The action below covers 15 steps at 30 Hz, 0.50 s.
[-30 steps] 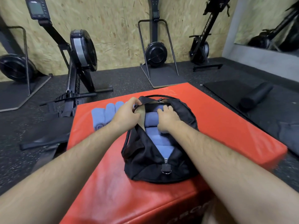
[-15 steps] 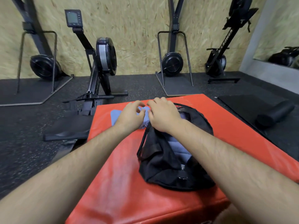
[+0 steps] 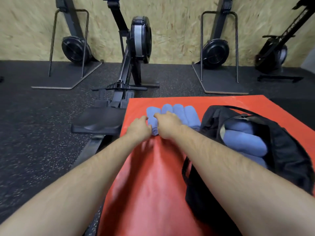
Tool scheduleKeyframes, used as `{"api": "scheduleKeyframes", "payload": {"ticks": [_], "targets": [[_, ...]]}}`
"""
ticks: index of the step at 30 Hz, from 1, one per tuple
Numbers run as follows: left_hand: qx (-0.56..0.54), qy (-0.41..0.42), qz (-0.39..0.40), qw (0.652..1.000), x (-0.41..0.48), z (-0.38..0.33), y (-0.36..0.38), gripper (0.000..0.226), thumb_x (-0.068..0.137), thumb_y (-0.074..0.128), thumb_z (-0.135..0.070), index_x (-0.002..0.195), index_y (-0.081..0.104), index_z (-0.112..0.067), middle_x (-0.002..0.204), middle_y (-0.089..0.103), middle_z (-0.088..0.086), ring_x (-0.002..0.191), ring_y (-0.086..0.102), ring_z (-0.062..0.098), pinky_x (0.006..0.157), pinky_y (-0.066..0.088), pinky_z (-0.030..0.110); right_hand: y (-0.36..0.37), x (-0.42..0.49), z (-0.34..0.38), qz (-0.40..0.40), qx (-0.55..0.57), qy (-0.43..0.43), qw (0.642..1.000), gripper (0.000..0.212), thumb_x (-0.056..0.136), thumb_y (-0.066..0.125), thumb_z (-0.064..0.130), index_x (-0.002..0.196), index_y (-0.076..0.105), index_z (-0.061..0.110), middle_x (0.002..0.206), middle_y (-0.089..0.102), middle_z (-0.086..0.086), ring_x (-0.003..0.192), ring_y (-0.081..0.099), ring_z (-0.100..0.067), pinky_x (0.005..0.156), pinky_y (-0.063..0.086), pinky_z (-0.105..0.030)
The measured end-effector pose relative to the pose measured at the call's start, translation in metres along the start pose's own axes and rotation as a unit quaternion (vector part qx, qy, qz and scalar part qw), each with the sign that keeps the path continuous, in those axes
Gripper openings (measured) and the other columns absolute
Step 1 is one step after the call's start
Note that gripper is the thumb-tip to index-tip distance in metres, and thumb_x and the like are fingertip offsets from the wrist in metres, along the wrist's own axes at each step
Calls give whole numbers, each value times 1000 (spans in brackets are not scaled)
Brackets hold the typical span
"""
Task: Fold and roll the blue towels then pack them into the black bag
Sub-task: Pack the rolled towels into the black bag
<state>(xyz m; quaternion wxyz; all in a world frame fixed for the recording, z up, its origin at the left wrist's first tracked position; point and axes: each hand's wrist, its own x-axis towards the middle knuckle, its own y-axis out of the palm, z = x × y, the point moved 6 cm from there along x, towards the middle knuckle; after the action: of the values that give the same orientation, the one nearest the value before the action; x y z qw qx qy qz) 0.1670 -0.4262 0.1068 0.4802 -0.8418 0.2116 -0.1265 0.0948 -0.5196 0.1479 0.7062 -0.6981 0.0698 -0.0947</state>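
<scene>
Left hand (image 3: 139, 127) and right hand (image 3: 167, 123) have left the black bag (image 3: 289, 167) at the surface's (image 3: 153, 184) right edge; both now grip the end blue towel roll (image 3: 152, 114) by the far edge, so I pack it next

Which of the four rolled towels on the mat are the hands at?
The leftmost rolled towel, the one farthest from the black bag: left hand and right hand sit either side of it.

I count four rolled blue towels (image 3: 178, 111) at my right hand (image 3: 167, 124), one black bag (image 3: 289, 150) to its right, and four machines (image 3: 140, 38) beyond.
</scene>
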Motion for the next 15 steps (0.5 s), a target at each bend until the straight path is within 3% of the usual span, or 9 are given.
{"api": "scheduleKeyframes", "payload": {"ticks": [2,4,6,7,8,10,12,15], "targets": [[-19,-20,11,1000,13,11,14,51,97,55,-29,144,45,-9,140,55,20,128,52,36,101,43,37,13,12,-2,23,6,17,1000,33,92,58,21,125,53,15,127,55,-10,123,49,-28,98,42,-35],[-66,-39,27,997,25,17,27,48,100,53,-29,141,46,-3,137,57,21,126,54,36,99,43,35,24,21,-15,24,51,50,997,7,97,54,23,101,54,17,103,54,-5,100,50,-10,83,37,-5],[-130,-73,35,988,33,21,36,44,102,50,-31,133,53,0,129,62,21,121,58,36,91,43,34,25,25,-13,18,96,77,992,24,101,50,25,78,42,21,80,41,-1,73,32,-2,75,31,1],[-162,-93,31,982,35,24,38,41,102,50,-33,123,59,0,120,66,21,115,61,36,83,43,33,31,28,-19,5,120,95,988,20,100,48,27,82,47,20,84,48,-2,79,40,-4,77,33,-2],[-198,-110,24,974,37,27,41,37,101,50,-35,109,65,-2,106,69,20,105,64,37,75,42,32,37,30,-20,7,137,104,985,14,99,48,28,95,57,19,99,59,-5,98,50,-13,85,35,-8],[-279,-140,16,950,34,32,45,32,98,55,-37,86,64,-9,80,65,13,78,63,32,64,40,31,43,35,-11,-1,184,110,977,30,97,47,25,120,62,15,124,64,-10,123,49,-31,103,37,-38],[-352,-153,11,923,23,32,45,29,92,61,-38,79,58,-12,69,60,8,63,54,22,54,38,28,41,32,-5,-24,242,117,963,30,99,45,25,116,63,8,120,65,-15,117,55,-34,97,43,-41],[-415,-151,-27,897,-7,19,27,30,87,68,-37,91,55,-10,70,57,5,53,49,15,45,37,26,26,15,2,-93,347,116,926,21,96,51,26,106,58,8,111,64,-14,105,60,-31,90,47,-39]]}}
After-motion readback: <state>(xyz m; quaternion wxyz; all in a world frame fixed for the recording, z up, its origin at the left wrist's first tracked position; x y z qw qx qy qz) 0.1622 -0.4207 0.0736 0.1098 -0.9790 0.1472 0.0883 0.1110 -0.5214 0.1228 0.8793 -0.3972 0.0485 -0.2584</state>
